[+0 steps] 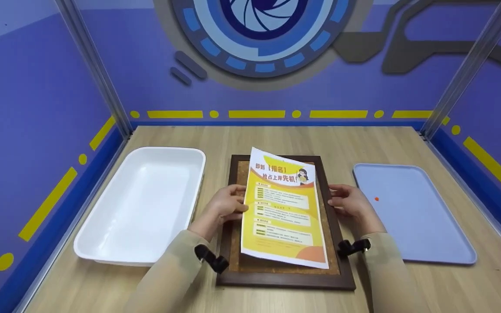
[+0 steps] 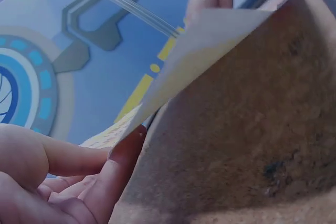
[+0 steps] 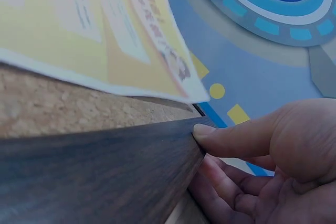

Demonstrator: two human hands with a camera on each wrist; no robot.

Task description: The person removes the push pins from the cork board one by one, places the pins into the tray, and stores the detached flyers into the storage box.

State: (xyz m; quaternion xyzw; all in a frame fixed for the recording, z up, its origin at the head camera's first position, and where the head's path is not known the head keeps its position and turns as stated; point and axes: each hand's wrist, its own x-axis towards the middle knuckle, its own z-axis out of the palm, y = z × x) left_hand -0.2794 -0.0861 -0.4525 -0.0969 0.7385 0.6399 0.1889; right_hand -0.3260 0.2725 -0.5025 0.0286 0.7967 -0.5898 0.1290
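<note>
A printed yellow and white flyer point(image 1: 278, 215) lies over a dark-framed cork board point(image 1: 285, 280) in the head view, slightly askew. My left hand point(image 1: 224, 204) pinches the flyer's left edge between thumb and fingers; the left wrist view shows that edge raised above the cork point(image 2: 252, 119). On the opposite side, my right hand point(image 1: 355, 206) grips the board's right frame bar, its thumb point(image 3: 205, 129) on top and the other fingers lower along the outer side. In the right wrist view, the flyer's near edge stands apart from that hand.
To the left stands a deep white tray point(image 1: 146, 204). A shallow lavender tray point(image 1: 424, 217) with a small orange-red spot point(image 1: 376, 199) lies on the right. All stand on a wooden table point(image 1: 215, 139) with blue printed panels point(image 1: 259, 98) around it.
</note>
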